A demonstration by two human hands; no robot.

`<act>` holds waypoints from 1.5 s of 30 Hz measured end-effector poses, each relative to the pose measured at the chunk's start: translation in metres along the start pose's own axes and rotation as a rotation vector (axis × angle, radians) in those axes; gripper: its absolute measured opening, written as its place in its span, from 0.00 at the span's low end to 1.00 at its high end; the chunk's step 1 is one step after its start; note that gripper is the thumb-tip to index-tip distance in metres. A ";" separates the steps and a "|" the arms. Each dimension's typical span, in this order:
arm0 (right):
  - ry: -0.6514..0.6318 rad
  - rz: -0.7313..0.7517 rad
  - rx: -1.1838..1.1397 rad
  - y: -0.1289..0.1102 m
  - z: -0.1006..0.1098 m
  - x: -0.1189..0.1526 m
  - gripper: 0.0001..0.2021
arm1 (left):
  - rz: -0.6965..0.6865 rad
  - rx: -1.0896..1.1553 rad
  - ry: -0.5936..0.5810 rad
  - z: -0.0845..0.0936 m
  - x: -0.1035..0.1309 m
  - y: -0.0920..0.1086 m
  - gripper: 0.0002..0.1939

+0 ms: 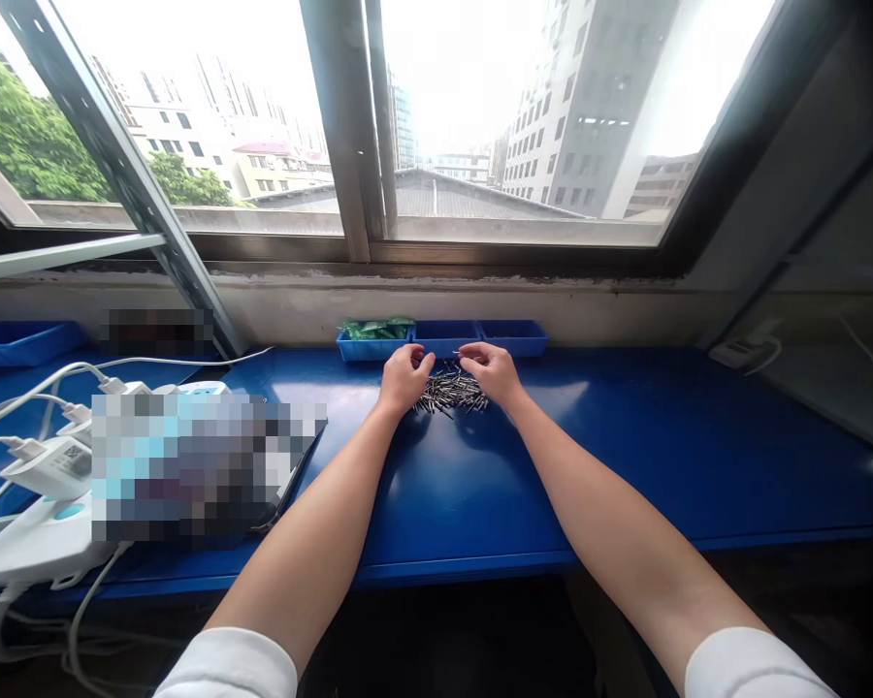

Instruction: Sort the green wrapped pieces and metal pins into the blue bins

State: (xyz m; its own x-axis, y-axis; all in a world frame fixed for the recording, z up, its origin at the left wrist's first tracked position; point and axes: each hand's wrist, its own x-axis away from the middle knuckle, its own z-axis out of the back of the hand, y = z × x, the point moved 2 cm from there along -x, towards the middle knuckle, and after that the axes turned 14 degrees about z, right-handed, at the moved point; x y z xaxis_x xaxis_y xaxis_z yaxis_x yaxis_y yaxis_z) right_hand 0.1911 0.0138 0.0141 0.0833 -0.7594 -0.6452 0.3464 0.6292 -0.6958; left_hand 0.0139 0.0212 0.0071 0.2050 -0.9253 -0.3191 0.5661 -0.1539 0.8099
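A pile of thin dark and silvery metal pieces (451, 391) lies on the blue table (472, 494). My left hand (405, 376) is at the pile's left edge, its thumb and fingers curled near each other; whatever they hold is too small to make out. At the right edge, my right hand (492, 370) pinches a tiny light-coloured piece (457, 354) at its fingertips. Just behind the hands stands a blue bin with three compartments (447, 343). Green packets (378, 330) fill its left compartment.
White chargers and cables (58, 465) on a power strip (36, 543) crowd the left side, beside a blurred-out object (189, 465). Another blue tray (25, 341) sits at the far left. A metal post (131, 165) stands before the window.
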 end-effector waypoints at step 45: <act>-0.196 -0.019 0.522 0.052 0.009 0.002 0.17 | -0.078 -0.653 -0.428 -0.017 0.015 -0.009 0.50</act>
State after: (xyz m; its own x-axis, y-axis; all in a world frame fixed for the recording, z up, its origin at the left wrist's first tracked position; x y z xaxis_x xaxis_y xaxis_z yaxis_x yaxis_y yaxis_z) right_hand 0.2174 0.0437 -0.0207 0.2276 -0.8177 -0.5287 0.7621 0.4876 -0.4261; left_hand 0.0256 0.0144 -0.0131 -0.1053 -0.9937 -0.0387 0.9483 -0.1120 0.2970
